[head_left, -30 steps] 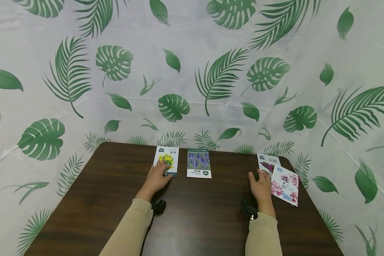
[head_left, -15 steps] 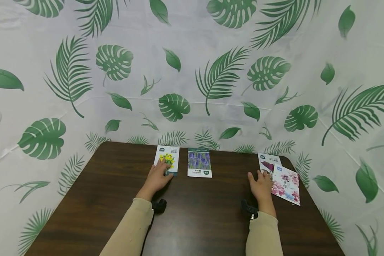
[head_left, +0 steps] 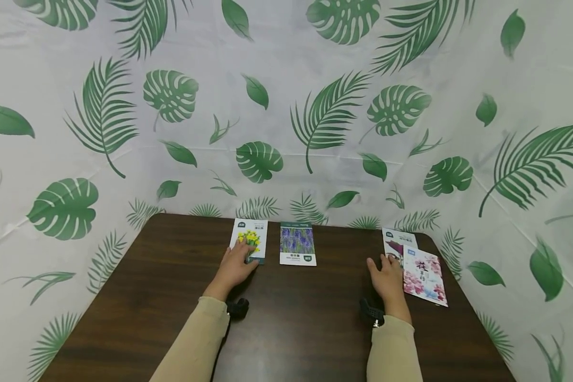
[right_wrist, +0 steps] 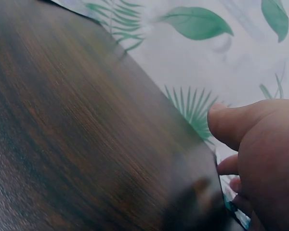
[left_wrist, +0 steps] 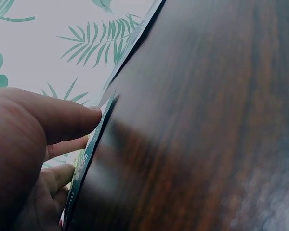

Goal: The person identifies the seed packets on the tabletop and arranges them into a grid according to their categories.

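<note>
My left hand [head_left: 234, 266] rests on a packet with yellow flowers [head_left: 248, 236], fingers spread over its printed face. The left wrist view has the thumb [left_wrist: 74, 118] at the edge of that packet. To its right lies a packet with purple flower spikes [head_left: 297, 241], which neither hand touches. My right hand [head_left: 387, 278] reaches onto a packet with a dark purple flower [head_left: 395, 245], its fingertips beside the left edge of a pink blossom packet [head_left: 425, 276]. That pink packet overlaps the dark-flower one. In the right wrist view my right thumb [right_wrist: 229, 122] stands off the table.
The packets lie near the back edge of a dark wooden table [head_left: 305, 329]. Behind it hangs a white cloth with green leaves [head_left: 267, 122], which also covers both sides. A black wrist device [head_left: 239, 308] sits under the left wrist, another black device [head_left: 371, 312] at the right.
My right hand has shifted slightly left with the dark-flower packet. The pink packet's top has also swung a little left. My left hand stays on the yellow-flower packet.
</note>
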`<move>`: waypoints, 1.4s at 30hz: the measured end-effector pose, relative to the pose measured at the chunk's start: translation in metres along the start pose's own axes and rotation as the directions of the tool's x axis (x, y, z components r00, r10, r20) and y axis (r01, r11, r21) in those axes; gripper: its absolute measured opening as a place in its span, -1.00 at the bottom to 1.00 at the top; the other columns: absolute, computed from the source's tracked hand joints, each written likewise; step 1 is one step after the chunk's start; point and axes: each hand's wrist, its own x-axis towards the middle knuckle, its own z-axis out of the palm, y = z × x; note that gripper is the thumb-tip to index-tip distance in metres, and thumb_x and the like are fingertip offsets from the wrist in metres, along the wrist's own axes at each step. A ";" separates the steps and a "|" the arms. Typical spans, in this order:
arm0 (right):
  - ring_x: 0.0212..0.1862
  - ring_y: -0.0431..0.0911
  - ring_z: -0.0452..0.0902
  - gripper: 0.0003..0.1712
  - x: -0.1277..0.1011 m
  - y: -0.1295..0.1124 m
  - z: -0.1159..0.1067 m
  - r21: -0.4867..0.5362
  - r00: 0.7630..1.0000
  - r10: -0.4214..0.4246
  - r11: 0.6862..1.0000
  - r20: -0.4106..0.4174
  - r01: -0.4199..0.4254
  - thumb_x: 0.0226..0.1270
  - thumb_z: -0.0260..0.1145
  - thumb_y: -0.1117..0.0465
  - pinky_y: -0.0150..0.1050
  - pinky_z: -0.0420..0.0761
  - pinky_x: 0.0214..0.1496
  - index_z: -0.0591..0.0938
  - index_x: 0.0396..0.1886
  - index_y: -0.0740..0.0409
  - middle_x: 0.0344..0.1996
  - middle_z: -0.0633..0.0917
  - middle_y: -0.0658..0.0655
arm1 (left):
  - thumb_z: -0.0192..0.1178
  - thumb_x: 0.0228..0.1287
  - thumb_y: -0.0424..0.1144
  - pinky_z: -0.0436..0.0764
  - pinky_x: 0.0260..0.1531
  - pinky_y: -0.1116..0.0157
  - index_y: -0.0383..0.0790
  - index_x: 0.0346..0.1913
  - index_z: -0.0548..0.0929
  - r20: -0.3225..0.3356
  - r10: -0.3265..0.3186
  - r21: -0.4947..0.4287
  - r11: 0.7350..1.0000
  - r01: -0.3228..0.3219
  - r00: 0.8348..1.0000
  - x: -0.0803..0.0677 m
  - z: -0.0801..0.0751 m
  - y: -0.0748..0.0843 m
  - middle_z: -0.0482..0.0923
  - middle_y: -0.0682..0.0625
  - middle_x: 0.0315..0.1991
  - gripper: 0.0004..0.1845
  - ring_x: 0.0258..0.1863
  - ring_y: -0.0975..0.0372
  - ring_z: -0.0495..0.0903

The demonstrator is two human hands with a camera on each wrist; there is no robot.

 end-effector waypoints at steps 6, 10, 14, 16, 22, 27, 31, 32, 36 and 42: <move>0.70 0.59 -0.25 -0.05 0.002 -0.003 -0.001 -0.059 0.999 0.035 0.998 0.016 -0.034 0.76 -0.03 -0.25 0.57 -0.08 0.68 0.14 0.71 0.44 0.71 -0.10 0.62 | 0.33 0.57 -0.17 -0.12 0.73 -0.34 -0.30 0.44 0.61 0.002 -0.001 0.001 1.000 0.001 1.000 0.001 0.000 -0.001 0.15 -0.36 0.72 -0.50 0.78 -0.26 -0.05; 0.68 0.59 -0.18 -0.07 0.002 -0.003 0.000 -0.074 0.999 0.031 0.997 0.009 -0.030 0.75 -0.02 -0.22 0.56 -0.04 0.66 0.17 0.70 0.43 0.68 -0.03 0.62 | 0.32 0.58 -0.16 -0.13 0.75 -0.32 -0.29 0.45 0.60 0.011 -0.007 0.007 1.000 0.007 1.000 0.002 0.001 -0.002 0.14 -0.34 0.73 -0.49 0.79 -0.24 -0.06; 0.61 0.57 -0.04 -0.10 0.001 -0.004 0.004 -0.073 0.999 0.009 0.997 -0.031 -0.011 0.75 0.03 -0.21 0.52 0.07 0.62 0.23 0.68 0.43 0.60 0.11 0.61 | 0.32 0.56 -0.16 -0.13 0.75 -0.31 -0.30 0.44 0.60 0.007 -0.008 0.001 1.000 0.008 1.000 0.002 0.000 -0.002 0.14 -0.35 0.73 -0.49 0.78 -0.24 -0.06; 0.55 0.58 0.02 -0.11 0.000 -0.004 0.005 -0.081 0.999 0.001 0.997 -0.048 -0.005 0.74 0.04 -0.20 0.52 0.11 0.57 0.27 0.65 0.45 0.54 0.17 0.62 | 0.32 0.56 -0.16 -0.13 0.74 -0.32 -0.30 0.44 0.60 0.005 -0.006 0.007 1.000 0.006 1.000 0.002 -0.001 -0.003 0.15 -0.35 0.72 -0.49 0.78 -0.25 -0.05; 0.50 0.57 0.03 -0.14 -0.004 -0.005 0.009 -0.083 0.999 0.014 0.996 -0.049 -0.018 0.74 0.07 -0.19 0.49 0.11 0.54 0.32 0.62 0.45 0.49 0.18 0.62 | 0.32 0.57 -0.16 -0.11 0.74 -0.32 -0.30 0.45 0.60 0.012 -0.008 0.023 1.000 0.007 1.000 0.001 -0.002 -0.005 0.15 -0.35 0.73 -0.48 0.78 -0.25 -0.04; 0.56 0.57 -0.06 -0.12 -0.003 -0.006 0.010 -0.070 0.999 0.029 0.997 -0.040 -0.031 0.72 0.05 -0.23 0.54 0.04 0.56 0.31 0.62 0.42 0.54 0.12 0.65 | 0.32 0.57 -0.17 -0.11 0.74 -0.33 -0.30 0.44 0.60 0.005 -0.009 0.021 1.000 0.009 1.000 0.000 -0.001 -0.008 0.15 -0.36 0.72 -0.50 0.78 -0.26 -0.04; 0.64 0.57 -0.18 -0.09 -0.003 -0.005 0.009 -0.072 0.999 0.051 0.996 -0.012 -0.052 0.73 0.00 -0.28 0.59 -0.05 0.57 0.27 0.63 0.40 0.62 0.01 0.67 | 0.32 0.57 -0.17 -0.11 0.74 -0.32 -0.29 0.44 0.60 0.007 -0.013 0.024 1.000 0.013 1.000 0.000 0.000 -0.009 0.14 -0.35 0.73 -0.49 0.78 -0.26 -0.04; 0.65 0.58 -0.21 -0.07 -0.003 -0.004 0.008 -0.078 0.998 0.055 0.995 -0.004 -0.055 0.73 -0.02 -0.31 0.60 -0.06 0.57 0.26 0.63 0.40 0.63 -0.01 0.68 | 0.32 0.57 -0.16 -0.11 0.74 -0.32 -0.29 0.45 0.60 0.008 -0.013 0.024 1.000 0.013 1.000 0.000 0.001 -0.010 0.15 -0.35 0.73 -0.49 0.78 -0.26 -0.04; 0.68 0.58 -0.29 -0.09 -0.006 -0.008 0.004 -0.067 0.998 0.058 0.996 0.010 -0.057 0.73 0.00 -0.29 0.62 -0.10 0.59 0.24 0.62 0.40 0.66 -0.08 0.68 | 0.31 0.58 -0.16 -0.12 0.74 -0.32 -0.28 0.45 0.60 0.005 -0.007 0.021 1.000 0.007 1.000 0.000 0.003 -0.008 0.15 -0.34 0.73 -0.50 0.78 -0.25 -0.04; 0.65 0.59 -0.19 -0.09 -0.004 -0.010 0.001 -0.090 0.998 0.050 0.995 0.027 -0.048 0.74 -0.01 -0.28 0.60 -0.06 0.59 0.17 0.71 0.30 0.66 -0.04 0.62 | 0.32 0.58 -0.11 -0.13 0.76 -0.29 -0.26 0.46 0.60 0.000 -0.007 0.006 1.000 0.007 1.000 0.002 0.003 -0.005 0.14 -0.31 0.74 -0.48 0.79 -0.21 -0.05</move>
